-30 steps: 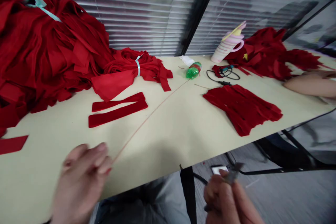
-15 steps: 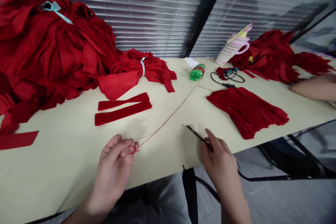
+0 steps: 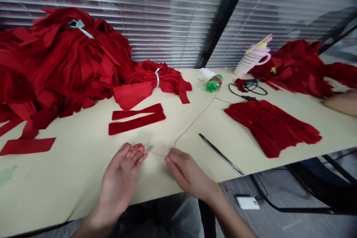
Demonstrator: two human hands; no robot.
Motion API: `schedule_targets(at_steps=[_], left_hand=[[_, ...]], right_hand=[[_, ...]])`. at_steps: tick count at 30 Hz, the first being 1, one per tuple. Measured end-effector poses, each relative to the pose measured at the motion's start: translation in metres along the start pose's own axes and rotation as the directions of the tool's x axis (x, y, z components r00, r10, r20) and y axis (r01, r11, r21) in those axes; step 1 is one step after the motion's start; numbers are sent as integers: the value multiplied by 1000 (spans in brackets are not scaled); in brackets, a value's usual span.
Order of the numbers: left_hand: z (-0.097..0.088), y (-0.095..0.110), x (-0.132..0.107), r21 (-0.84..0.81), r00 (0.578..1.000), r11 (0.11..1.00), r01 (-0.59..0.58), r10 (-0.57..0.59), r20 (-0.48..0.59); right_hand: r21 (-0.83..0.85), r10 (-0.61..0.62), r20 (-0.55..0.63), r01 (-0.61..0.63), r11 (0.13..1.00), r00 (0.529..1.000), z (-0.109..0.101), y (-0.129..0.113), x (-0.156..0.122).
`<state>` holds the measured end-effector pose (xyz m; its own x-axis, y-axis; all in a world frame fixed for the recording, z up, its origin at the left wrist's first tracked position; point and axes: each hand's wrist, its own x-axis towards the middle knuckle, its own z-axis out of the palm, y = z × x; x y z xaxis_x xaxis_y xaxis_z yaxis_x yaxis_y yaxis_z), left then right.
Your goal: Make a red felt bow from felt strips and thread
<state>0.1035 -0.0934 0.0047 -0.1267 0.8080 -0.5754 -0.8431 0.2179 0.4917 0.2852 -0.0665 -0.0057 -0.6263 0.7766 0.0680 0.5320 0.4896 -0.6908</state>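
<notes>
Red thread (image 3: 193,122) runs from a shiny green plastic holder (image 3: 213,84), wound with the same thread, across the table to my hands. My left hand (image 3: 120,178) is palm up, fingers curled, with thread looped round the fingertips. My right hand (image 3: 189,173) is closed in a pinch on the thread, a short taut stretch lying between both hands. To its right lies a slim silver utility knife (image 3: 221,154) with a dark tip, untouched. Ahead of my left hand rests a folded red fabric strip (image 3: 136,123).
A big heap of red strips (image 3: 83,59) and a tied bundle (image 3: 156,78) stand back left. At right lie a fabric stack (image 3: 272,124), a cable (image 3: 248,97), a striped cup (image 3: 249,61) and another red pile (image 3: 295,65). Another person's arm (image 3: 341,103) rests at far right.
My right hand has let go of the knife, now on the table, and moved left to take hold of the thread. Thread is now looped on my left fingers, and the view has shifted slightly.
</notes>
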Motion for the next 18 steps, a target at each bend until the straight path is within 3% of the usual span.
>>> schedule_targets(at_steps=[4,8,12,15,18], left_hand=[[-17,11,2,105,993,991,-78,68,93],[-27,15,1,87,996,993,-78,74,47],[-29,13,3,140,997,988,-68,71,-15],[-30,13,5,161,998,985,-55,60,-24],[-28,14,5,175,1000,984,-21,20,5]], right_hand=[[-294,188,-65,-199,935,980,-30,47,0],[-540,339,-168,-374,754,926,-65,91,2],[-672,383,-241,-438,597,892,-86,110,7],[-654,219,-340,-397,644,915,-82,103,16],[-489,30,-439,-267,831,898,-62,73,28]])
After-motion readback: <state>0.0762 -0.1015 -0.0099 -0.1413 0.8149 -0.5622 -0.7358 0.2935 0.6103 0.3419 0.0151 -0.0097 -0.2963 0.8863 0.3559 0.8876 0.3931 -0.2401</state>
